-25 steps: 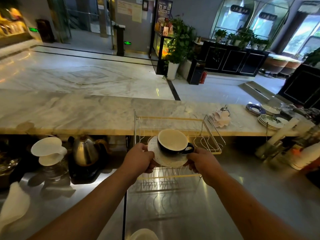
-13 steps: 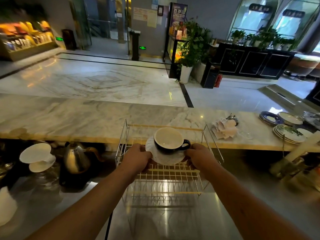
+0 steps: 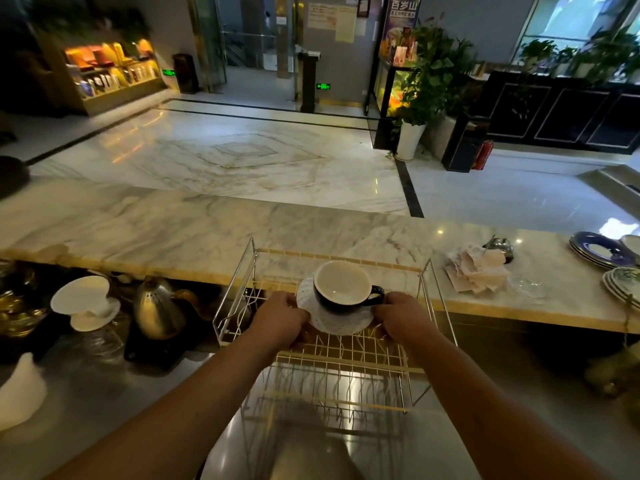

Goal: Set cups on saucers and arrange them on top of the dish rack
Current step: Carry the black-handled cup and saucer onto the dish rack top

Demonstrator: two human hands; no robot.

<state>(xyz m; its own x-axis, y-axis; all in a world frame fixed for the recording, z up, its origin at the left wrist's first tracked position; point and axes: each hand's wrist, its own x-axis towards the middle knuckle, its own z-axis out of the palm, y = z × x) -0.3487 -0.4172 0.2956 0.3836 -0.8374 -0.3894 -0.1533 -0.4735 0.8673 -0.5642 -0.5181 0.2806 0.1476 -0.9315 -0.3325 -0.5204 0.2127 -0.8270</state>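
Though dark-glazed, round cup (image 3: pixel 341 284) on ribbed saucer (image 3: pixel 332 323)

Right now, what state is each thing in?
dish rack: upright on steel counter.
saucer: held over the top tier.
cup: upright, empty, on saucer.
left hand: grips saucer's left edge.
right hand: grips saucer's right edge.
plates: stacked on marble counter.

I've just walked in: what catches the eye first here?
A dark cup sits on a white saucer, held at its edges by the left hand and right hand over the top of a wire dish rack. A shiny metal kettle stands to the left, stacked plates far right on the marble counter.
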